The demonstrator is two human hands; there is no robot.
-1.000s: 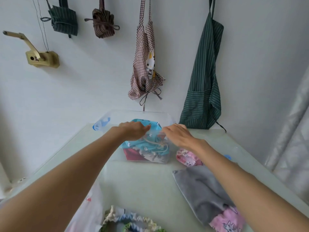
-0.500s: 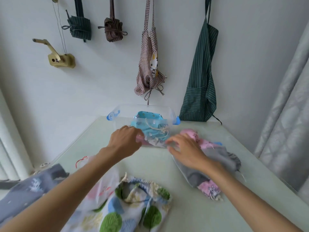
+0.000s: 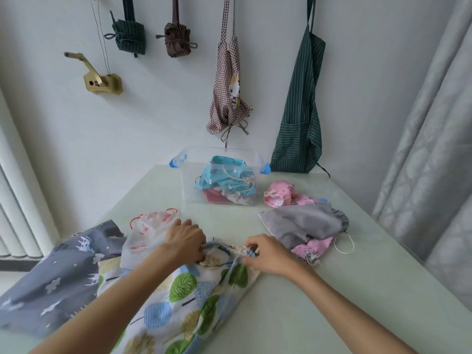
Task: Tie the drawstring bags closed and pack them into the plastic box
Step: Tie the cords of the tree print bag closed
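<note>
A white drawstring bag with green and blue tree prints [image 3: 186,297] lies on the table near me. My left hand [image 3: 185,238] grips the gathered mouth of this bag on its left side. My right hand [image 3: 265,254] pinches its drawstring at the right of the mouth. The clear plastic box [image 3: 190,180] with blue handles stands at the table's far edge and holds a tied light-blue bag [image 3: 224,181] on top of other bags.
A grey bag [image 3: 304,223] and pink bags [image 3: 279,196] lie right of the box. A translucent bag with red cords [image 3: 148,231] and a grey star-print bag [image 3: 58,272] lie at the left. Aprons hang on the wall, and a curtain hangs at the right.
Both hands left the box and came back toward me to the tree-print bag. The left hand now grips its mouth and the right hand pinches its cord. The view tilted down.
</note>
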